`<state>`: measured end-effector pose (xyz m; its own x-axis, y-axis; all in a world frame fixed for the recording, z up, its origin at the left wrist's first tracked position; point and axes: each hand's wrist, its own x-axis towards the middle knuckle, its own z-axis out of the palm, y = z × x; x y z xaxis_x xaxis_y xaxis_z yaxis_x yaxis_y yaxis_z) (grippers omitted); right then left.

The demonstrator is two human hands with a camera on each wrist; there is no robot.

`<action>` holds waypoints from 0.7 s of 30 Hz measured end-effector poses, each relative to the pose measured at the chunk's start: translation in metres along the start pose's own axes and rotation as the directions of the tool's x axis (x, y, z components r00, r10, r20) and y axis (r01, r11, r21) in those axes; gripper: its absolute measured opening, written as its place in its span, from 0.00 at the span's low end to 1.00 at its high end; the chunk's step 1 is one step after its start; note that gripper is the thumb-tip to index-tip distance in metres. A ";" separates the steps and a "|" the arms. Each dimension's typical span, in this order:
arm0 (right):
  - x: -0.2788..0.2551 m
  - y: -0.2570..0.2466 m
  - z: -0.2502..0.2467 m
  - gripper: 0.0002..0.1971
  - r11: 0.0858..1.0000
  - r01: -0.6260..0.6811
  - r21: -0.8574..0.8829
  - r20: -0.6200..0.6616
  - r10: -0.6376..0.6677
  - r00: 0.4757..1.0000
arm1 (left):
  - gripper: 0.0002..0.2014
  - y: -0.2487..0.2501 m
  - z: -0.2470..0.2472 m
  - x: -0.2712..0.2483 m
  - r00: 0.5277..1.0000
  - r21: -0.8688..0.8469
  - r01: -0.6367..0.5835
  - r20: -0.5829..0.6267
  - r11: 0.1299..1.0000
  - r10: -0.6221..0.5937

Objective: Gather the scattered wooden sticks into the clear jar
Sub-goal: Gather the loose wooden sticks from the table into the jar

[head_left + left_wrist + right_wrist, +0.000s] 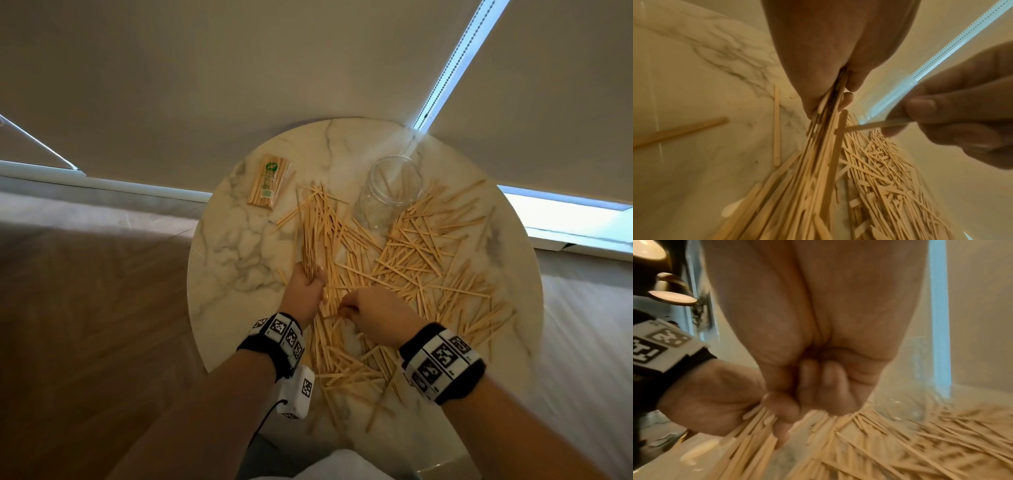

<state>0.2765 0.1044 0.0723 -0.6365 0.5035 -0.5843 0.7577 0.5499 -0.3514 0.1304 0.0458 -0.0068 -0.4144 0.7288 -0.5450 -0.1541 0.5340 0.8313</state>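
Jar (pixel 388 193) stands at the table's (pixel 239 246) far side amid scattered sticks (pixel 421 246); packet (pixel 270 180) (apparently more sticks) lies far left.

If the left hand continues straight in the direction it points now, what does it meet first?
Probably more scattered wooden sticks lying ahead of the left hand, which already grips a bundle of sticks pointing the same way. The clear jar stands off to the right of that line, though depth is uncertain.

From our head we look steeply down on the round marble table (pixel 239 246). Each wrist camera sits close behind its palm, facing 12 o'clock. All share the scattered wooden sticks (pixel 421 246).
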 end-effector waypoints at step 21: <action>0.015 -0.004 0.058 0.06 0.929 -0.100 0.357 -0.105 0.146 0.984 | 0.05 0.035 0.021 0.015 0.998 -0.281 -0.058 -0.017 0.958 0.055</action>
<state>0.2724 0.0715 0.0229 -0.5304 0.6455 -0.5495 0.8188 0.2222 -0.5294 0.1378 0.0841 0.0118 -0.4378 0.7496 -0.4964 -0.3759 0.3490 0.8585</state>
